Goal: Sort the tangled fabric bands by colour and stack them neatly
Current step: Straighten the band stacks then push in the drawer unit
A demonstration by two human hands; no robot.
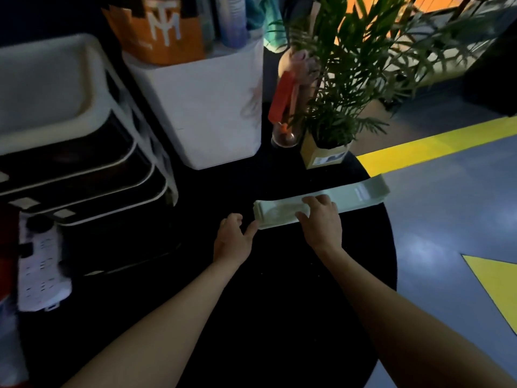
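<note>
A stack of pale green fabric bands (352,198) lies flat on the round black table (279,317), running from the middle out over the table's right edge. My right hand (321,222) rests on top of the stack near its left half, fingers laid over the bands. My left hand (233,239) is just left of the stack's near end, fingers loosely bent, one fingertip touching the end of the bands. A red band (281,99) hangs from a bottle behind the table.
A white-framed drawer unit (84,169) and a white bin (212,107) stand at the back left. A potted plant (335,113) sits behind the stack. A white power strip (42,273) lies at the left. Grey floor with yellow markings (436,148) lies to the right.
</note>
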